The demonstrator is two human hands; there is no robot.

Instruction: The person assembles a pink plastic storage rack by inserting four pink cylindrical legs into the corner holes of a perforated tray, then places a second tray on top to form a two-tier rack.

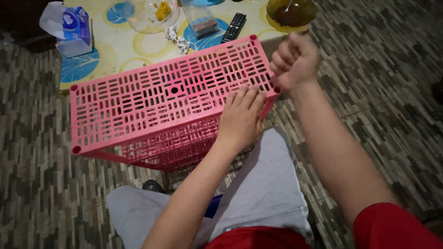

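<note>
I am pressing my left hand (pixel 240 117) flat, fingers together, on the top panel of the pink slotted plastic rack (pixel 170 99), near its right corner, steadying it on the patterned floor (pixel 37 184) before my knees. My right hand (pixel 295 60) is hanging clenched in a fist, holding nothing, just above that corner socket (pixel 277 90). Judging by this, the corner is being seated; the next strike calls for a square hit on the socket. Behind the rack, a low table (pixel 120 48) is carrying a tissue box (pixel 74 30), remote control (pixel 234 27), glass bowls and a packet, crowding the far edge.
</note>
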